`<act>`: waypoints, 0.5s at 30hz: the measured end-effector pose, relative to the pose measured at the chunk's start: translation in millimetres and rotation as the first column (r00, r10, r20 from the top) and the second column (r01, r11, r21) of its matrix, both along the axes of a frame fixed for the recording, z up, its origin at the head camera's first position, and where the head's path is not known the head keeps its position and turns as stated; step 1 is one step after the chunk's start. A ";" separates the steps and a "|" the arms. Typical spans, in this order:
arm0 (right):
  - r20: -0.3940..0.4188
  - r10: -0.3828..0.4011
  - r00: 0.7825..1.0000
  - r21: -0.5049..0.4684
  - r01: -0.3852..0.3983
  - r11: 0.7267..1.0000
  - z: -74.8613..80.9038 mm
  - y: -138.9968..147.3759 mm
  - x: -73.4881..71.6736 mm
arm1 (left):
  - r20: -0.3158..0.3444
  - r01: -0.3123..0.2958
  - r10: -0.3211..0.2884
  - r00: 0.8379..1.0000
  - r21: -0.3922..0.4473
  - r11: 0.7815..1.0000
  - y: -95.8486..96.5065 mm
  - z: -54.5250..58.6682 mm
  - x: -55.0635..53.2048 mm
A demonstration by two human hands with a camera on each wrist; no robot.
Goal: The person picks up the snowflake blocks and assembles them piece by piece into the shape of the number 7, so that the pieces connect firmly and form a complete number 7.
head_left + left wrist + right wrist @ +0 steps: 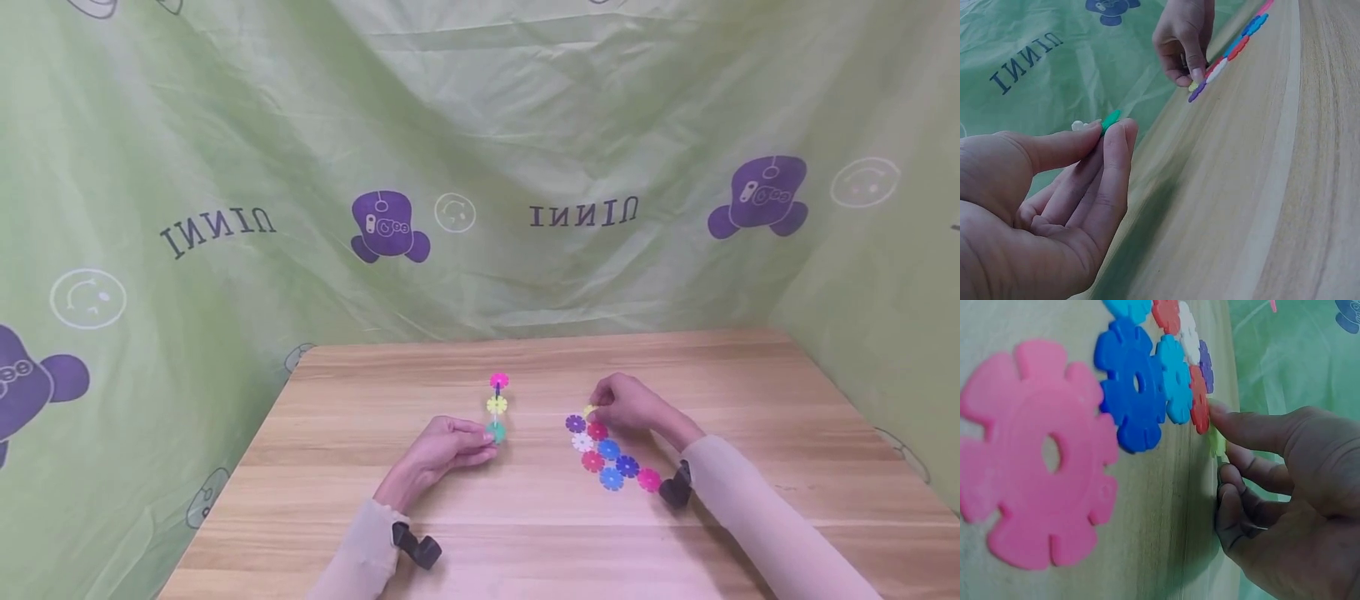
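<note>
My left hand (453,446) pinches a green notched plastic disc (497,432) between thumb and fingertips. That disc is the near end of a chain of interlocked discs. Beyond it are a white piece seen edge-on, a yellow disc (497,405), a dark blue piece and a pink disc (499,381) at the far end. My right hand (630,404) has its thumb and fingers around another yellow disc (1217,441), down at the tabletop. It is partly hidden by the fingers. Close beside it lie a red disc (1199,400) and a purple disc (575,424).
Several loose discs lie flat in a group on the wooden table (360,383), among them a white disc (582,442), a light blue disc (611,478) and a pink disc (1038,453) near the right wrist. A green printed cloth (480,275) hangs behind the table.
</note>
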State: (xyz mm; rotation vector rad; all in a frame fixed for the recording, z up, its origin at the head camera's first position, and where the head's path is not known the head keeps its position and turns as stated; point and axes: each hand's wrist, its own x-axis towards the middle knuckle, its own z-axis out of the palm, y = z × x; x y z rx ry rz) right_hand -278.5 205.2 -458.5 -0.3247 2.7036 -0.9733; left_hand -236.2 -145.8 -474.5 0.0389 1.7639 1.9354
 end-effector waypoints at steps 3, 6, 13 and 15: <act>-0.011 0.000 1.000 -0.001 0.000 1.000 0.6 -1.1 0.9 | -0.002 -0.002 0.002 1.000 0.000 1.000 -0.5 0.6 0.0; -0.023 -0.011 1.000 -0.011 0.010 1.000 1.6 -3.4 2.4 | -0.002 -0.001 0.001 1.000 -0.001 1.000 -0.9 0.2 0.3; -0.074 -0.058 0.996 -0.054 0.054 0.997 4.3 -5.3 3.9 | -0.006 0.001 -0.001 1.000 0.004 1.000 -0.9 -1.0 0.4; -0.091 -0.078 0.993 -0.077 0.071 0.994 6.3 -5.8 5.5 | -0.006 0.001 -0.001 1.000 0.005 1.000 -0.3 -1.0 0.0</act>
